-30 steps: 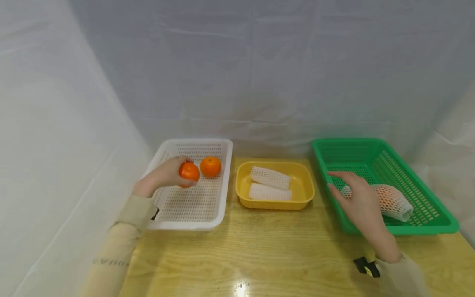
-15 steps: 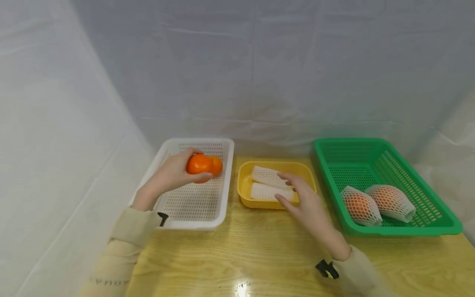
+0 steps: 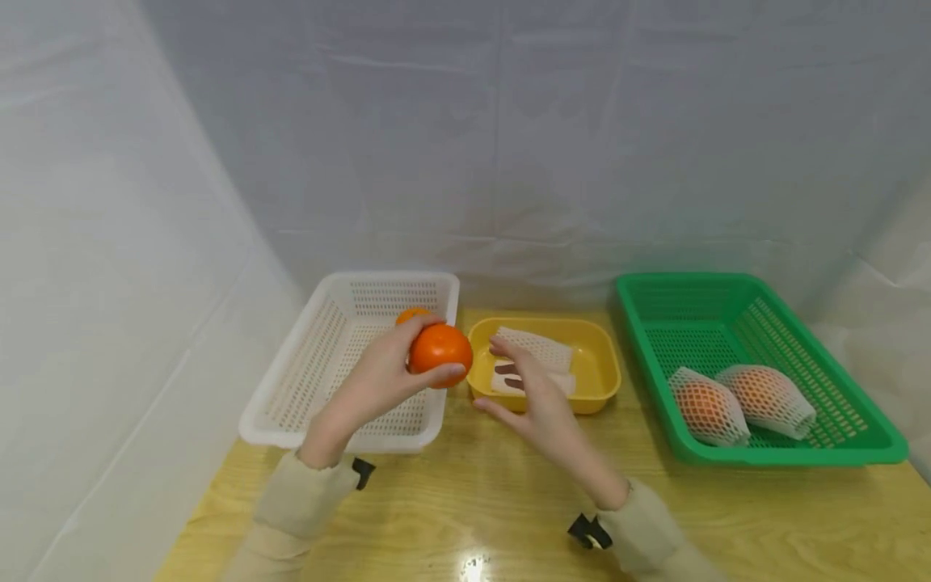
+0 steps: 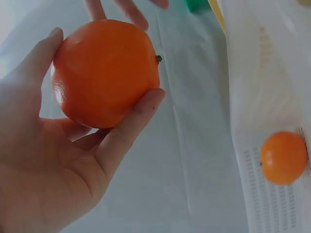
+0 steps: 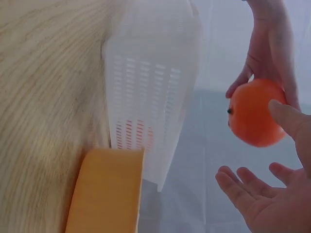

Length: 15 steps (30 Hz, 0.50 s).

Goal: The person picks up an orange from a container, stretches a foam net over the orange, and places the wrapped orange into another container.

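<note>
My left hand (image 3: 374,376) grips a shiny orange (image 3: 441,352) between thumb and fingers, above the right rim of the white basket (image 3: 327,444). In the left wrist view a small green stem end shows on the held orange (image 4: 104,73). Fingers spread and holding nothing, my right hand (image 3: 541,412) hovers over the front left of the yellow tray (image 3: 600,376), just right of the orange. Two white foam net sleeves (image 3: 538,346) lie in that tray, partly hidden by my right fingers. A second orange (image 4: 284,158) sits in the white basket.
At the right stands a green basket (image 3: 800,454) with two fruits in foam nets (image 3: 705,408) near its front. White sheeting (image 3: 494,162) closes off the back and left side. The wooden table (image 3: 451,501) runs in front of the containers.
My left hand has lifted the orange out of the white basket and moved right. My right hand has come left from the green basket to beside the orange.
</note>
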Available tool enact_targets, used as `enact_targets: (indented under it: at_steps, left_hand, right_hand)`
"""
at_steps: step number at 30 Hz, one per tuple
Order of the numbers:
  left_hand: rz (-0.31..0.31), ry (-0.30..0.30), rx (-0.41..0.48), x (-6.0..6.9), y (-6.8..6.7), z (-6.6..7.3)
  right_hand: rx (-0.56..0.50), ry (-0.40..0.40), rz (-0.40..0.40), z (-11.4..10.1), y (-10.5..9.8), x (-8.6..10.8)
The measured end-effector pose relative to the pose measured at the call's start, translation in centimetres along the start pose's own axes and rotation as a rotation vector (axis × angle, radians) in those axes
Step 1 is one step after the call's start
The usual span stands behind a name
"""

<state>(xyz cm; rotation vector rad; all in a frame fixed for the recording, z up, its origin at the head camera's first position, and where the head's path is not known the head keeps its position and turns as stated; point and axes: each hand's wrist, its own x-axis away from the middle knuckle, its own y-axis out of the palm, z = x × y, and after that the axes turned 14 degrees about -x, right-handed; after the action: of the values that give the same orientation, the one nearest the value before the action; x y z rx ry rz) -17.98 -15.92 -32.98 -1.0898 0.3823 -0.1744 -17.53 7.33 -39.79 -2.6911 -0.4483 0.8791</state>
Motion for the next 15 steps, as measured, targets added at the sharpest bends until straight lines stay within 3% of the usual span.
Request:
enact_targets:
  at_steps: [4, 9, 15]
  left_hand:
    - [0.013, 0.032, -0.023, 0.4, 1.5, 1.2]
    - [-0.006, 0.099, -0.046, 0.4, 3.2, 2.7]
    - [0.013, 0.111, -0.043, 0.2, 4.0, 3.7]
  right_hand:
    - [-0.064, 0.01, -0.007, 0.0, 0.7, 0.0]
    - [-0.061, -0.005, 0.008, 0.0, 0.9, 0.3]
    - [-0.053, 0.005, 0.046, -0.2, 0.3, 0.9]
